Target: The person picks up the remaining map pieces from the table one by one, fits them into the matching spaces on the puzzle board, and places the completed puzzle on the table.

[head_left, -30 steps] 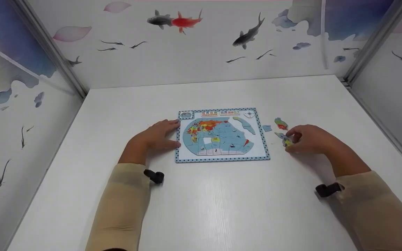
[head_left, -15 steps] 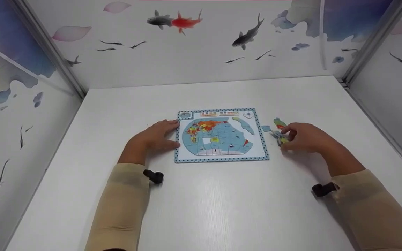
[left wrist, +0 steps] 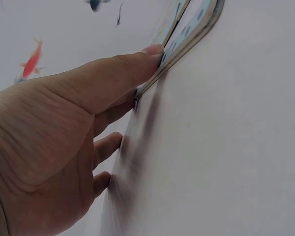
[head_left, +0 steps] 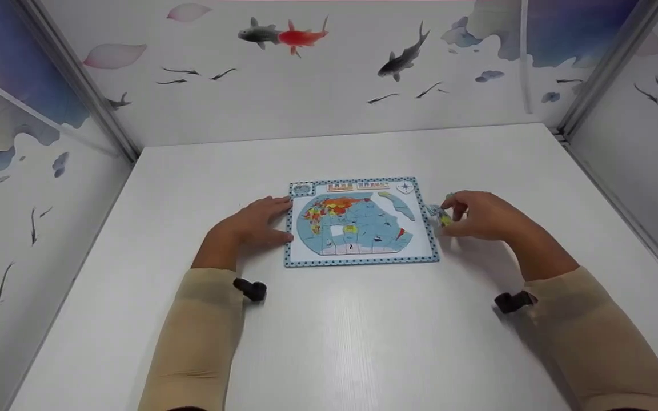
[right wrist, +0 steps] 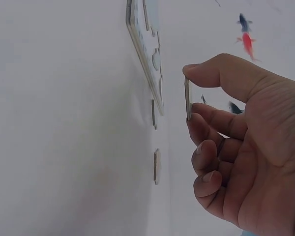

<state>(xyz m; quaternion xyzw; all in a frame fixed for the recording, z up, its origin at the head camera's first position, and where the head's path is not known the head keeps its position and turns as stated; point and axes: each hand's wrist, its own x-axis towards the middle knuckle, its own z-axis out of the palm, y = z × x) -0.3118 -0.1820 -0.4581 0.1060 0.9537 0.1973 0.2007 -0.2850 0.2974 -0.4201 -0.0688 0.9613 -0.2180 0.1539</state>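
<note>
A world map puzzle board with a blue dotted border lies flat on the table. My left hand rests at its left edge; in the left wrist view the thumb touches the rim, fingers extended. To the right of the board, my right hand pinches a puzzle piece with yellow on it. The right wrist view shows this piece edge-on between thumb and fingertips, raised off the table. White gaps show in the map at lower left of centre and along the upper right.
Two loose puzzle pieces, one nearer the board and one farther off, lie on the table right of the board; the right hand largely covers them in the head view. White panels printed with fish enclose the table's back and sides.
My right hand has moved left toward the board with the puzzle piece, now covering most of the loose red and green piece. My left hand has stayed at the board's edge.
</note>
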